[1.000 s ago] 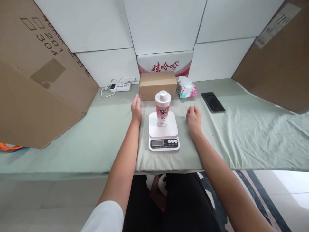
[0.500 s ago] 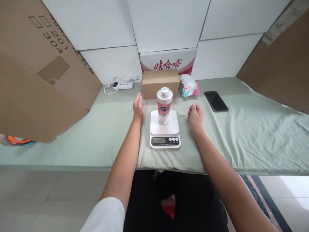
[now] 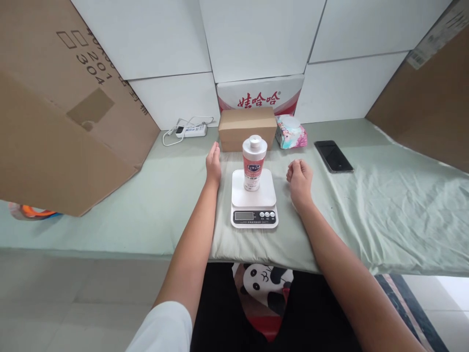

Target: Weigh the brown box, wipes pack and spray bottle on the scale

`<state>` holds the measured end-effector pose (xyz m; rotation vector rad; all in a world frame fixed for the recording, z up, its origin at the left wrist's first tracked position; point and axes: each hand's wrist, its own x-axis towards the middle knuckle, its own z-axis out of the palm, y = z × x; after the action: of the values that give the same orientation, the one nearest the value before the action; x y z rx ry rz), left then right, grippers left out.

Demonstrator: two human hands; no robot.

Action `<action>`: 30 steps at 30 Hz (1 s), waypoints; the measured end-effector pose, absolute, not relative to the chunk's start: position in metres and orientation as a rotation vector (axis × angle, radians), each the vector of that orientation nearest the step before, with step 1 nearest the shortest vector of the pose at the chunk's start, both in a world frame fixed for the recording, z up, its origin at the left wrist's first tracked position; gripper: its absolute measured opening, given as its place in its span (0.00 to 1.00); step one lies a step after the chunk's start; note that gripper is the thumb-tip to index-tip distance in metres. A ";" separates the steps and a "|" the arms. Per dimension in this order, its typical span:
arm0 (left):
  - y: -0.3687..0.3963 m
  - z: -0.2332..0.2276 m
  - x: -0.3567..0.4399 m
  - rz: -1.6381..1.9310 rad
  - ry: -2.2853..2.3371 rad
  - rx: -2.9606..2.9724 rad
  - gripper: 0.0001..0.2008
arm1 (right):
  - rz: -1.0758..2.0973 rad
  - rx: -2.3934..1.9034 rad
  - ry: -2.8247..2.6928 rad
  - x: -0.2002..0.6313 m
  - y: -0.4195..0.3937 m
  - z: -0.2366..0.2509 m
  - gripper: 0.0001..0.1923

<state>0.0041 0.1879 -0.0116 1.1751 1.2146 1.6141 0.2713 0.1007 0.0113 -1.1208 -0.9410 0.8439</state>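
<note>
A white bottle with a red label (image 3: 253, 164) stands upright on a white kitchen scale (image 3: 254, 200) in the middle of the green-covered table (image 3: 146, 205). My left hand (image 3: 213, 162) rests on its edge on the cloth just left of the scale, fingers straight and together, holding nothing. To the right of the scale my right hand (image 3: 300, 177) lies on the cloth, curled into a loose fist with nothing in it. Neither hand touches the bottle or the scale.
Behind the bottle sits a small cardboard box (image 3: 247, 128), with a red-and-white carton (image 3: 259, 96) against the wall. A tissue pack (image 3: 290, 132) and a black phone (image 3: 333, 156) lie right; a power strip (image 3: 190, 130) left. Large cardboard sheets (image 3: 62, 112) flank both sides.
Both hands stay resting beside the scale. The view has shifted a little, so everything sits slightly further right in the frame.
</note>
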 end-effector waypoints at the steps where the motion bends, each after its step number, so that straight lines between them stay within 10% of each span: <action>1: 0.188 -0.011 0.004 1.616 1.215 1.174 0.31 | 0.836 -1.114 -0.946 0.271 0.100 0.012 0.26; 12: 0.192 -0.015 0.005 1.606 1.219 1.218 0.32 | 0.575 -1.015 -1.339 0.264 0.082 0.023 0.19; 18: 0.192 -0.015 0.004 1.596 1.252 1.227 0.33 | 0.504 -1.064 -1.681 0.231 0.068 0.047 0.39; 23: 0.191 -0.014 0.004 1.601 1.246 1.207 0.34 | 0.625 -1.114 -1.677 0.218 0.068 0.064 0.14; 30: 0.194 -0.015 0.006 1.620 1.221 1.176 0.36 | 0.362 -1.138 -1.426 0.296 0.108 0.091 0.18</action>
<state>0.0061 0.1942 -0.0148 1.1755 1.2211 1.6201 0.2964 0.1078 0.0905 -1.1381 -1.4258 0.3619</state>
